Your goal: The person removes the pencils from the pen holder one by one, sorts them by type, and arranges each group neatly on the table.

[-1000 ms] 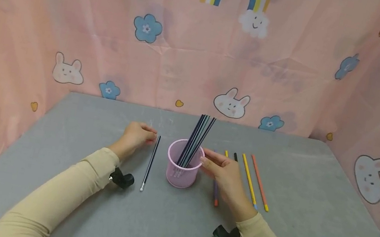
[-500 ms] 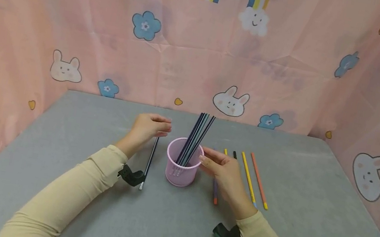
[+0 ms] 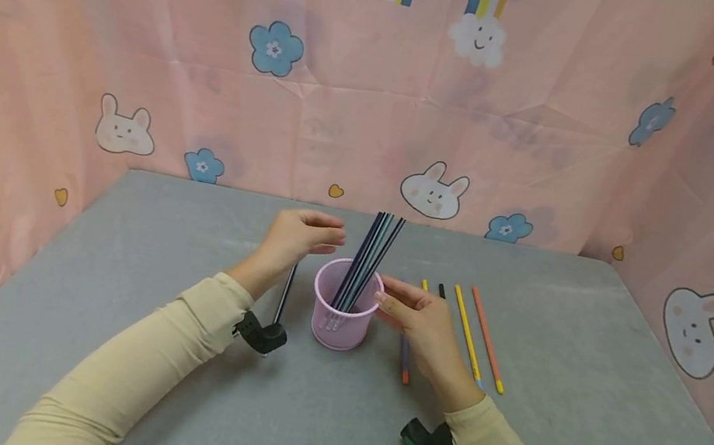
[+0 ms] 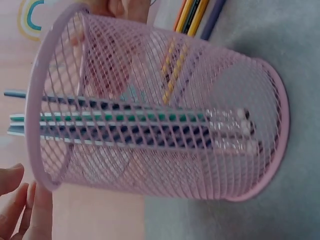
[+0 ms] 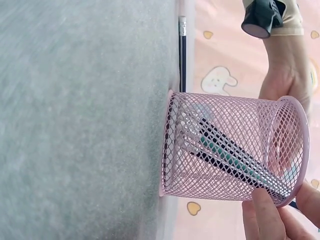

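Observation:
A pink mesh pencil cup (image 3: 339, 330) stands upright on the grey table. Several dark pencils (image 3: 366, 263) lean in it, and through the mesh the left wrist view shows their eraser ends (image 4: 245, 127) down at the bottom. My right hand (image 3: 426, 336) pinches the cup's rim from the right, thumb and fingers on either side. Just behind and left of the rim, my left hand (image 3: 297, 244) hovers with nothing in its fingers, near the pencils' tops. One dark pencil (image 3: 284, 297) lies on the table left of the cup, partly hidden under the left wrist.
Right of the cup lie a yellow pencil (image 3: 469, 336), an orange pencil (image 3: 488, 339) and a purple one (image 3: 405, 360), with others partly behind my right hand. A pink patterned curtain (image 3: 346, 118) hangs around the table's back and sides.
My left hand has moved right and away from me, from beside the loose pencil to near the cup's back rim. The right hand keeps its hold on the rim.

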Action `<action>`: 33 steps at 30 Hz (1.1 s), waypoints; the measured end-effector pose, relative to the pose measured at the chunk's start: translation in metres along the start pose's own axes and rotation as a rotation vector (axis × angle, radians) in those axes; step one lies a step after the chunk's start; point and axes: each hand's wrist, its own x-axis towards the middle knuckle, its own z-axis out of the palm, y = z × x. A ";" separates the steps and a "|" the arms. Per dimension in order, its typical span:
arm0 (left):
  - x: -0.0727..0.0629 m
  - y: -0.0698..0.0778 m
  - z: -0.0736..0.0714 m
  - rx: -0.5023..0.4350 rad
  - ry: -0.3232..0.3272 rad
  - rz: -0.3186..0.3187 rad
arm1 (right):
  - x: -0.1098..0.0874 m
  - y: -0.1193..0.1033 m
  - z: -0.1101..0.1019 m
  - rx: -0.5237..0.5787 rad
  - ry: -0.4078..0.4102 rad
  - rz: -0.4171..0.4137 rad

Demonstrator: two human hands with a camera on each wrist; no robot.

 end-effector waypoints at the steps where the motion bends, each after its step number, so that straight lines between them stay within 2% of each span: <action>1: 0.000 0.000 0.001 0.004 -0.006 0.004 | 0.000 0.000 0.000 0.001 -0.002 0.000; 19: 0.000 0.005 0.022 0.019 -0.069 0.068 | 0.000 0.000 -0.002 0.000 0.002 -0.001; 33: -0.005 0.007 0.027 0.081 -0.095 0.057 | 0.000 0.001 0.000 -0.013 0.006 -0.015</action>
